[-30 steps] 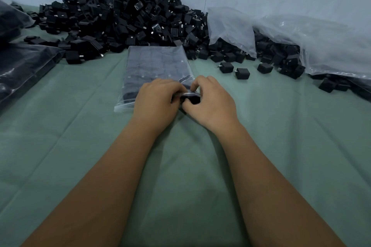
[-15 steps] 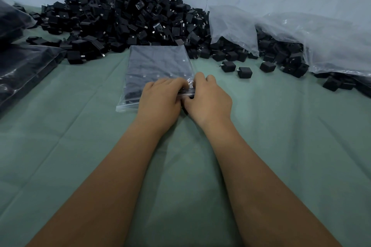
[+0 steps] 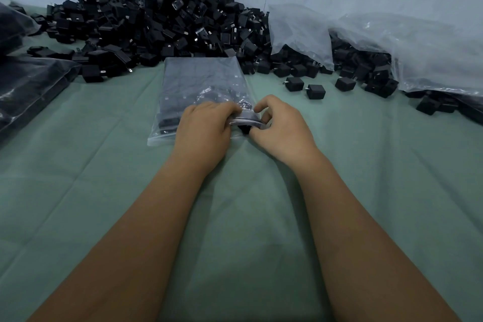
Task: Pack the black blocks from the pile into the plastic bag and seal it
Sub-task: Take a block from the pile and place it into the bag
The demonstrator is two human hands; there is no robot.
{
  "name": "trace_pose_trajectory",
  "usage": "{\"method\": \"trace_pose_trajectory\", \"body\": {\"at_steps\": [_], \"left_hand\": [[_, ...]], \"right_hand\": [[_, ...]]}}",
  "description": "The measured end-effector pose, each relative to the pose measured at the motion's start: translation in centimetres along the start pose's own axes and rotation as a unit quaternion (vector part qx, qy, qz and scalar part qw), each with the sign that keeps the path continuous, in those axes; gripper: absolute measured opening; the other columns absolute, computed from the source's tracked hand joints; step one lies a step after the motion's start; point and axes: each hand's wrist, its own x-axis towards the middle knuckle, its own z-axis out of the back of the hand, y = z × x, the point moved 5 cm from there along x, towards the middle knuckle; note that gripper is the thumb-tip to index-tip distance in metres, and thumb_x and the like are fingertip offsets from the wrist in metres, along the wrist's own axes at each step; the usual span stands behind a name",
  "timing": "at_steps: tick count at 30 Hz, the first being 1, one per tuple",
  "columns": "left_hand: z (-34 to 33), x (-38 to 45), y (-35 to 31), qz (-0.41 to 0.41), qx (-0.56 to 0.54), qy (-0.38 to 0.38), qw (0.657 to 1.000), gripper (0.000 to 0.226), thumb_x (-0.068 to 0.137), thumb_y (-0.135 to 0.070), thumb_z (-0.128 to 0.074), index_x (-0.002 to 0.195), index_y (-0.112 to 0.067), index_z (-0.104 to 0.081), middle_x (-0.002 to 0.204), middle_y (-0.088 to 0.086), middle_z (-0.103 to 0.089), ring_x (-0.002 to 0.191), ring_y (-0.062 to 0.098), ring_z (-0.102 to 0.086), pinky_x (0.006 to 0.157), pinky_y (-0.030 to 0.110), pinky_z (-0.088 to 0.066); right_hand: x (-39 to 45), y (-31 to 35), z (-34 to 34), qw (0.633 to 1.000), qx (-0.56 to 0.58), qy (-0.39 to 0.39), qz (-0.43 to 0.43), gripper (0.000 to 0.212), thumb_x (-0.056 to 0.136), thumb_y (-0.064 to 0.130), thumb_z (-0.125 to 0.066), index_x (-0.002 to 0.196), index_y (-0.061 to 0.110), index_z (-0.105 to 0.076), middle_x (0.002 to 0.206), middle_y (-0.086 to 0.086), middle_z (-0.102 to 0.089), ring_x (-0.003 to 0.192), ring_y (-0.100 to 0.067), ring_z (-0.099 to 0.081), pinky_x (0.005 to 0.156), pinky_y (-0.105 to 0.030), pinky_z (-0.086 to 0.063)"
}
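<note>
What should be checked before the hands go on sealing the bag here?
1. Bag lies flat on the green cloth: ok.
2. Left hand holds the bag's near edge: ok.
3. Right hand pinches the bag's mouth: ok.
4. No block stuck in the mouth: not ok, a dark block sits right at the opening.
5. Seal closed along the whole edge: cannot tell.
6. Pile clear of the hands: ok.

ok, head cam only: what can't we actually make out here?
- Plastic bag near edge: left hand and right hand cover it; sealed or not, unclear.
- Block count inside: film glare hides it.
- Dark bags at left: cut off by frame edge.
- Pile: back blocks hidden by front ones.
</note>
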Motion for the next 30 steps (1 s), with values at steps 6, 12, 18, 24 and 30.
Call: {"method": "trace_pose_trajectory", "body": {"at_steps": [6, 12, 18, 24, 30], "left_hand": [[-0.2, 0.0, 0.0, 0.004, 0.012, 0.007, 1.000, 0.041, 0.087, -0.006, -0.051, 0.121, -0.024, -0.065, 0.114, -0.005, -0.067, 0.113, 0.021, -0.053, 0.096, 0.036, -0.032], [-0.4, 0.1, 0.1, 0.009, 0.023, 0.002, 1.000, 0.028, 0.091, -0.015, -0.053, 0.114, -0.025, -0.065, 0.110, -0.008, -0.066, 0.109, 0.019, -0.053, 0.093, 0.036, -0.032], [-0.5, 0.2, 0.2, 0.012, 0.019, 0.001, 1.000, 0.028, 0.092, -0.016, -0.054, 0.115, -0.024, -0.066, 0.112, -0.006, -0.066, 0.110, 0.020, -0.052, 0.092, 0.036, -0.031], [0.0, 0.2, 0.2, 0.017, 0.002, -0.002, 1.000, 0.026, 0.097, -0.020, -0.052, 0.117, -0.025, -0.067, 0.103, 0.001, -0.068, 0.102, 0.025, -0.056, 0.089, 0.037, -0.033], [0.3, -0.1, -0.1, 0.007, -0.030, -0.014, 0.999, 0.027, 0.093, -0.013, -0.056, 0.115, -0.019, -0.070, 0.097, 0.008, -0.071, 0.095, 0.031, -0.060, 0.086, 0.039, -0.042]], "right_hand": [[-0.4, 1.1, -1.1, 0.996, -0.066, 0.037, 0.041, 0.046, 0.071, 0.054, -0.066, 0.115, 0.042, -0.054, 0.092, 0.011, -0.045, 0.079, -0.010, -0.054, 0.063, -0.026, -0.044], [-0.4, 1.6, -1.0, 0.994, -0.099, 0.014, 0.051, 0.029, 0.069, 0.050, -0.058, 0.093, 0.036, -0.051, 0.089, 0.009, -0.046, 0.072, -0.009, -0.052, 0.054, -0.023, -0.035], [-0.4, 1.5, -0.9, 0.995, -0.090, 0.007, 0.045, 0.027, 0.070, 0.046, -0.061, 0.094, 0.039, -0.051, 0.089, 0.011, -0.046, 0.072, -0.006, -0.051, 0.054, -0.023, -0.034], [-0.2, 1.1, 0.1, 0.999, -0.047, -0.002, 0.021, 0.031, 0.073, 0.038, -0.073, 0.091, 0.038, -0.048, 0.089, 0.011, -0.058, 0.077, -0.012, -0.056, 0.059, -0.029, -0.041], [-0.1, 0.8, 0.3, 0.998, -0.046, -0.048, -0.009, 0.030, 0.076, 0.039, -0.076, 0.086, 0.032, -0.048, 0.073, 0.011, -0.054, 0.067, -0.009, -0.054, 0.053, -0.027, -0.036]]}}
